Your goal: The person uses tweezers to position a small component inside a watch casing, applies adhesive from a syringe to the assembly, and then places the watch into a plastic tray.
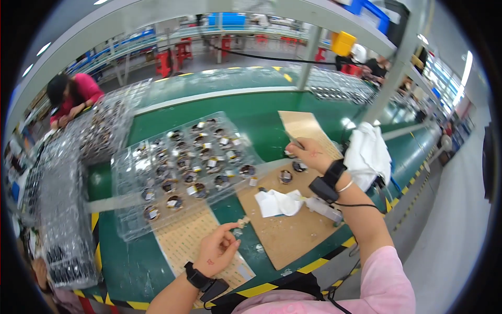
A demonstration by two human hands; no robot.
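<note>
My left hand (217, 251) is over a sheet of small tan stickers (180, 235), thumb and index finger apart. Its index fingertip is at a few small beige scraps (242, 222), though I cannot tell if they stick to it. My right hand (312, 155) is closed around a thin grey tool (296, 143), beside a second tan sheet (308, 125). Below that hand, a round dark part (285, 176) sits on a brown board (287, 238), with another round part (299, 166) near it. A white cloth (277, 203) lies on the board next to a clear bottle (323, 209).
A clear tray (128, 222) of several round parts with yellow and white tabs is at left. Stacked clear trays (60, 196) stand farther left. White fabric (367, 152) lies at right near a metal post (392, 78). A person in pink (83, 91) works at far left.
</note>
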